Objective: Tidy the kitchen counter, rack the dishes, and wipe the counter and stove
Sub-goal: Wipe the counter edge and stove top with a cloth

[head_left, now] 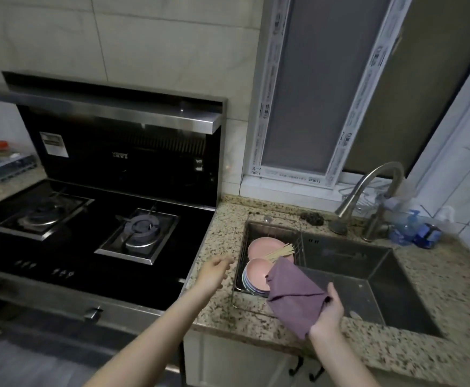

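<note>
Purple cloth (293, 300) draped over the sink's (379, 277) front left edge, right hand (328, 311) fingers curled around it, left hand (214, 272) open with relaxed fingers over the granite counter (219, 238), pink plates (259, 245) and chopsticks (279, 252) racked in the wire basket (242, 247), black stove (88, 241) beside it

One wide camera on my head, looking forward and down, close over my counter (222, 236), stove (94, 241) left, sink (367, 275) right

no text was legible: the white label (54, 144) and logo (120, 155) on the range hood (122, 141) were blurred.
</note>
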`<state>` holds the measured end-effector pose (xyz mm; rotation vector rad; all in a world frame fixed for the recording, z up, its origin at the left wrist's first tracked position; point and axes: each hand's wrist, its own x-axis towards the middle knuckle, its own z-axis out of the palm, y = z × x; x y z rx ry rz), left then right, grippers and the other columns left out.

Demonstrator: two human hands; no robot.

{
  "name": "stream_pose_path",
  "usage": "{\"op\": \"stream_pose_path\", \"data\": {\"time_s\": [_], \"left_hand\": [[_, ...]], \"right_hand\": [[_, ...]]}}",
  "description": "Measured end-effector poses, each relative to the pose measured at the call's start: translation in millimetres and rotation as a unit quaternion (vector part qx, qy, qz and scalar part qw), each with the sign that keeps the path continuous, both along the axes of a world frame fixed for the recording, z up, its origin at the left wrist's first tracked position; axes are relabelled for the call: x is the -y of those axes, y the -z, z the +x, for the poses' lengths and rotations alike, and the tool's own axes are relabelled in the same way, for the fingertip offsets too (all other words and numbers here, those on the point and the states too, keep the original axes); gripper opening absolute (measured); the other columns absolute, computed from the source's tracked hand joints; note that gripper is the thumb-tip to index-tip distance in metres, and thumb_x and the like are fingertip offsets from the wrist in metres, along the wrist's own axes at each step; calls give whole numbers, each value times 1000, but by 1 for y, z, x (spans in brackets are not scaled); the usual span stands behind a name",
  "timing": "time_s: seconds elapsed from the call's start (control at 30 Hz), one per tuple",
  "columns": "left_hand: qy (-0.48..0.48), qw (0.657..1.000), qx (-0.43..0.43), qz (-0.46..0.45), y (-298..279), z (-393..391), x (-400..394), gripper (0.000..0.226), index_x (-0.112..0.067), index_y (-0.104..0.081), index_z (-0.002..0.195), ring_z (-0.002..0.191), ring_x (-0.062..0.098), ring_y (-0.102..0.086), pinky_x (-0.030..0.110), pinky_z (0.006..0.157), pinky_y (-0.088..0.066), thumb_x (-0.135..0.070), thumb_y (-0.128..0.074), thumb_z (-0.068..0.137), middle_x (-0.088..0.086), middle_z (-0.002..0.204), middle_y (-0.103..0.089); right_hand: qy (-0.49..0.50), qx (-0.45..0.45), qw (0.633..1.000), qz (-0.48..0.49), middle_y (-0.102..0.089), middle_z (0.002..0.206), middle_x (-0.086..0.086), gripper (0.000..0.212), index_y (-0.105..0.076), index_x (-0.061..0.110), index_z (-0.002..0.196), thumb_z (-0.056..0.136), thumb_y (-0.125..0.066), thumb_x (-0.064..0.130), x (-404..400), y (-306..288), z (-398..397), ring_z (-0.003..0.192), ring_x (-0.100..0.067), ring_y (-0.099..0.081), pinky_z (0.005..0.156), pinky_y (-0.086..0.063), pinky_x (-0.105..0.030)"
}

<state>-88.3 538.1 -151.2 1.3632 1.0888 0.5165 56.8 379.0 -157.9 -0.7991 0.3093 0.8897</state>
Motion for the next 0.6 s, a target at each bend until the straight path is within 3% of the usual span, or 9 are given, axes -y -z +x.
{"op": "stream_pose_path", "data": {"time_s": [0.1,0.2,0.37,0.43,0.53,0.6], "left_hand": [[-32,998,5,-59,23,-20,-19,26,-15,-64,92,76,17,-53,27,64,-40,-31,-45,97,2,94,-60],[-76,994,16,-74,40,-32,-44,28,-15,-64,93,82,19,-55,32,72,-42,-33,-43,98,3,98,-61],[-139,988,27,-66,60,-33,-91,34,-13,-66,94,81,17,-58,33,73,-45,-34,-40,100,4,96,-64],[-153,986,30,-58,64,-29,-107,36,-10,-66,103,85,17,-59,32,73,-46,-34,-38,100,3,101,-65],[-174,984,17,-43,69,-19,-141,38,-11,-65,106,99,21,-60,40,87,-47,-34,-35,101,4,110,-65],[-178,983,9,-31,70,-15,-163,38,-13,-65,104,100,22,-60,41,89,-47,-35,-34,101,4,110,-65]], "right_hand": [[34,4,999,-17,-62,97,-10,45,-59,10,105,95,-40,49,-3,16,13,85,-30,-56,94,-39,-44],[47,7,997,-54,-62,98,-9,42,-55,15,117,95,-41,48,-19,29,29,87,-27,-58,82,-44,-38],[47,-1,996,-72,-66,90,-5,36,-60,15,106,95,-43,45,-76,46,58,83,-24,-60,64,-46,-32],[44,-9,998,-52,-70,87,-3,37,-61,17,111,95,-43,46,-102,55,70,84,-22,-62,69,-48,-33],[9,-25,999,-27,-66,108,-3,43,-57,21,124,95,-40,47,-144,77,87,97,-24,-60,87,-47,-36],[-21,-7,1000,-16,-66,113,-2,43,-58,22,123,96,-37,47,-165,87,97,102,-23,-60,89,-47,-36]]}}
